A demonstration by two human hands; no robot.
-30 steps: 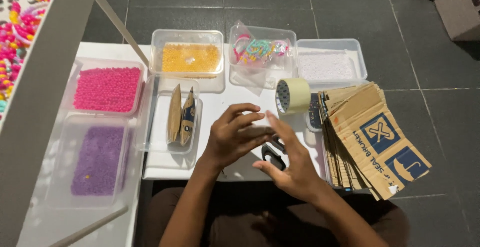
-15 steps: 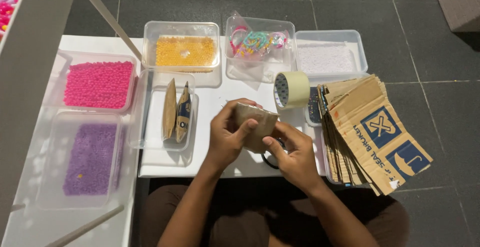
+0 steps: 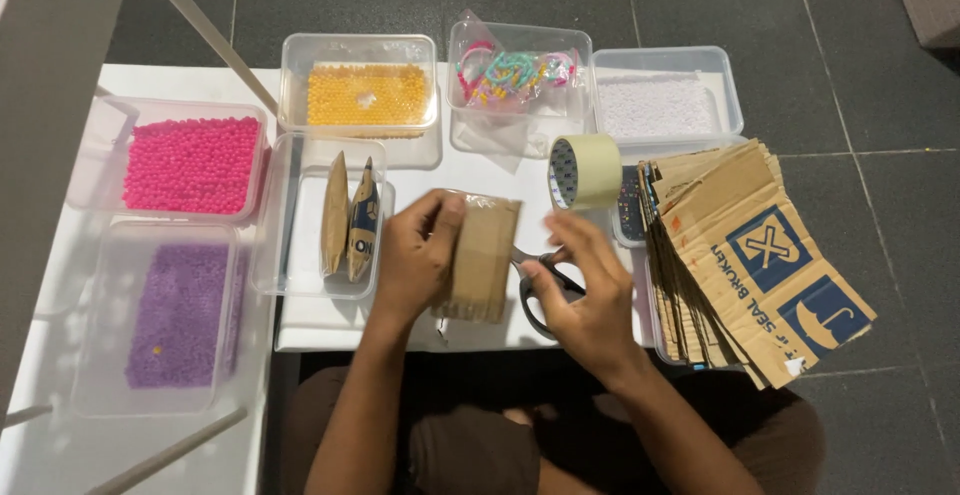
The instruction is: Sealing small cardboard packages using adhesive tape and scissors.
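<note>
My left hand [image 3: 418, 255] grips a small folded brown cardboard piece [image 3: 484, 255] wrapped in clear tape, holding it upright over the white table [image 3: 330, 330]. My right hand [image 3: 585, 290] is just right of the piece, fingers curled over the black handles of a pair of scissors [image 3: 535, 290] that lie on the table. A roll of pale tape [image 3: 585, 170] stands on edge right behind the right hand.
A stack of cut cardboard pieces [image 3: 745, 255] lies at right. Clear tubs hold pink beads [image 3: 190, 163], purple beads [image 3: 180, 315], orange beads [image 3: 365, 93], white beads [image 3: 660, 105], colourful rings [image 3: 512, 73]. A tray [image 3: 300, 280] holds two folded cardboard pieces [image 3: 348, 215]. A grey beam [image 3: 50, 105] crosses at left.
The cardboard piece was lifted from between both hands and now stands in the left hand. The right hand let go of it and dropped onto the scissors.
</note>
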